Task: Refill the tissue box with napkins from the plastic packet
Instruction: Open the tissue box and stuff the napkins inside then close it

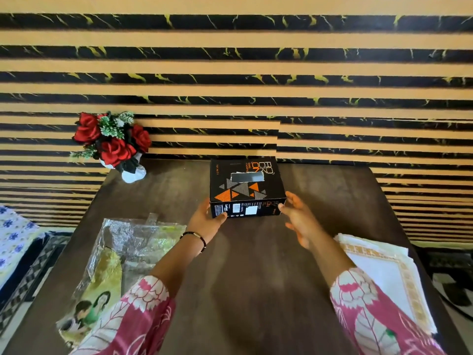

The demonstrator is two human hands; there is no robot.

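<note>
Tissue box (247,187): 12 o'clock on the counter (256,265), slot facing up; long axis seemingly 9-to-3.
Left hand (206,219): fingers grip the near left corner.
Right hand (297,216): fingers spread, tips touching the near right corner.
Risk: corner-only hold could let the box twist or slip; the ragged slot may tear.

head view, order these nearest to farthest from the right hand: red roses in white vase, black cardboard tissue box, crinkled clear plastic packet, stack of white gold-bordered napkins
1. black cardboard tissue box, touched by the right hand at its corner
2. stack of white gold-bordered napkins, table's right edge
3. crinkled clear plastic packet, left side
4. red roses in white vase, far left corner
</note>
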